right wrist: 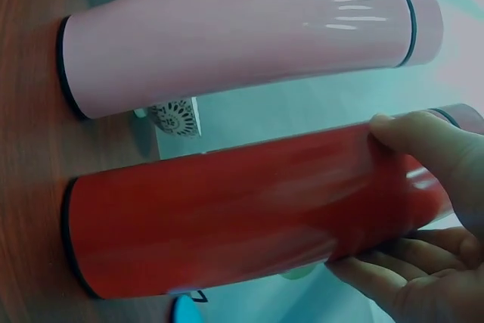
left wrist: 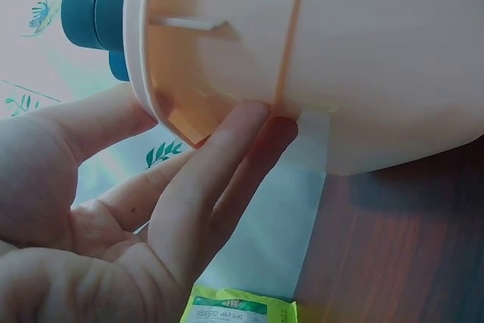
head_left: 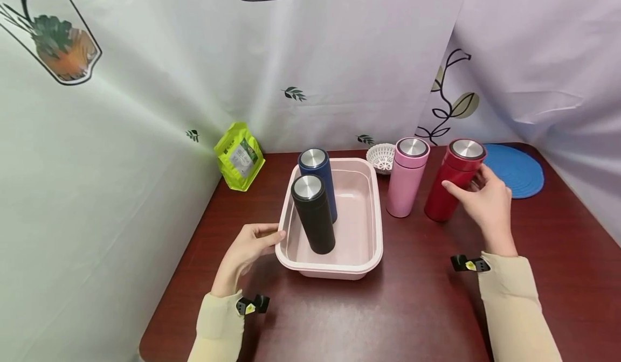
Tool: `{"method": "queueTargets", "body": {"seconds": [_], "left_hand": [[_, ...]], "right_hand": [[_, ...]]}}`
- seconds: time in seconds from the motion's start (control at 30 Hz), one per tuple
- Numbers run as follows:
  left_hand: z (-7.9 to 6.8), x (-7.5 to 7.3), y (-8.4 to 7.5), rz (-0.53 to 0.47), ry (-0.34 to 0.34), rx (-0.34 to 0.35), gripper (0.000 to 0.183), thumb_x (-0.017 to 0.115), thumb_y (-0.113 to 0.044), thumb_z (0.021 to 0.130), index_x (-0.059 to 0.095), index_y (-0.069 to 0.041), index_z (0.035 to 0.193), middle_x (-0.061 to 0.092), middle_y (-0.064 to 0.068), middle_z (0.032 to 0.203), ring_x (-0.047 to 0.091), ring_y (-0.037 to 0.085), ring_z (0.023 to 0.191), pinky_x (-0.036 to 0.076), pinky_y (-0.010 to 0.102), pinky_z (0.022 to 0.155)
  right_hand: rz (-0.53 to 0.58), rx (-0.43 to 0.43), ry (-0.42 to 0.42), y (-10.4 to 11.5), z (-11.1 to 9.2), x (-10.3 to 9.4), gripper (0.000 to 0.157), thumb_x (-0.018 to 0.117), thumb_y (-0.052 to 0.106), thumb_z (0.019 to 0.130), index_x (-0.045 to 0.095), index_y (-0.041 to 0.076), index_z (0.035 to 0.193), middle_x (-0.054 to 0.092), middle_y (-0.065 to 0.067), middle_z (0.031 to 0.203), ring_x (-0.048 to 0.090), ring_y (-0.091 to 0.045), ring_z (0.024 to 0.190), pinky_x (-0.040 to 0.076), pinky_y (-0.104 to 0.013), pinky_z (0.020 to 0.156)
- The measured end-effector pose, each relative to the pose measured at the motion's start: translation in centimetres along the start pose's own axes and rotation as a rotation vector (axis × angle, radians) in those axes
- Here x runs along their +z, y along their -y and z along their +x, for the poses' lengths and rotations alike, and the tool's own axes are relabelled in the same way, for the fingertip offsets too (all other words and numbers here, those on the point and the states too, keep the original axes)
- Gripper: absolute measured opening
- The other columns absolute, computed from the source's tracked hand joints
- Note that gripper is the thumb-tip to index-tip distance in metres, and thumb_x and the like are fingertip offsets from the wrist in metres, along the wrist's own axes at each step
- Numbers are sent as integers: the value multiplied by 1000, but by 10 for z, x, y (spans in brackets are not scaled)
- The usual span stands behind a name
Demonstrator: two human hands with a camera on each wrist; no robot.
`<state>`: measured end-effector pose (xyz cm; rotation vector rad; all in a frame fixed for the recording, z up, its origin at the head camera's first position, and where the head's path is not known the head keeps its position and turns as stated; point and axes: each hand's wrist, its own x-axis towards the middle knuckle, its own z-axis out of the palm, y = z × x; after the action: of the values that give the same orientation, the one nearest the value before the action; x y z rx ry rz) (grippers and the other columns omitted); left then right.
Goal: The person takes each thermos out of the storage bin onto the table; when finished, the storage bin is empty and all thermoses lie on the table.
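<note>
Gripping the red flask (head_left: 448, 181) just below its lid, your right hand (head_left: 487, 206) has the thumb on one side and the fingers curled round the other. The flask stands upright on the bench (head_left: 398, 308), beside the pink flask (head_left: 407, 184) and left of the blue mat (head_left: 519, 171); no gap shows beneath its base. Your left hand (head_left: 249, 246) pinches the near left part of the basin (head_left: 330, 268), thumb at the rim and fingers against the outer wall. Inside, the black flask (head_left: 314, 216) stands in front of the blue flask (head_left: 326, 176), both in the left half; whether they touch cannot be told.

Risks, as judged: your high hold leaves the red flask's base free to swing, and any sideways travel low over the bench could knock the pink flask down. The smooth coat could slip if your fingers slacken. A tug or tilt at the basin's rim could topple the two tall, narrow flasks inside. A base catching the rim could tip the red flask or shift the basin.
</note>
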<state>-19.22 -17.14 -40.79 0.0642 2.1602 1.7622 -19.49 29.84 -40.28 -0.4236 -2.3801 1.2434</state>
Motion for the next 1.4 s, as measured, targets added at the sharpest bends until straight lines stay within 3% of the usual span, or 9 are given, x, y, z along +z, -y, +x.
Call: {"method": "queueTargets", "body": {"seconds": [0.3,0.5,0.8,1.13,1.4], "left_hand": [[-2,0,-1,-16,-3,5,44,65,-7,92,53,16,129,64,29,118,70,21,94,57,42,90],[-1,3,-1,-27,-11,12,45,66,-7,92,54,16,128,66,25,115,70,27,97,57,41,89],[-4,2,0,-16,-9,10,43,66,-6,92,55,14,128,63,30,120,66,37,105,57,40,89],[-2,2,-1,-17,-1,11,45,66,-7,92,54,16,129,64,29,118,68,31,101,57,40,89],[-1,2,-3,-6,-5,9,45,65,-8,92,53,16,129,63,30,119,69,22,95,57,41,90]], "right_hand": [[4,-20,37,1,-3,0,91,76,46,81,31,14,153,43,-19,150,44,-41,134,43,-60,100],[48,-22,-75,8,-8,-3,89,78,39,81,28,29,154,40,-5,155,38,-28,141,39,-54,110],[50,3,-135,8,-14,-5,85,79,37,80,35,26,152,43,-3,152,42,-25,138,38,-44,114],[102,91,-211,7,-24,-11,77,80,40,79,45,25,146,47,1,149,47,-23,136,39,-31,112],[152,67,-260,12,-28,-14,74,82,35,78,48,26,143,50,0,146,49,-18,135,38,-24,112]]}}
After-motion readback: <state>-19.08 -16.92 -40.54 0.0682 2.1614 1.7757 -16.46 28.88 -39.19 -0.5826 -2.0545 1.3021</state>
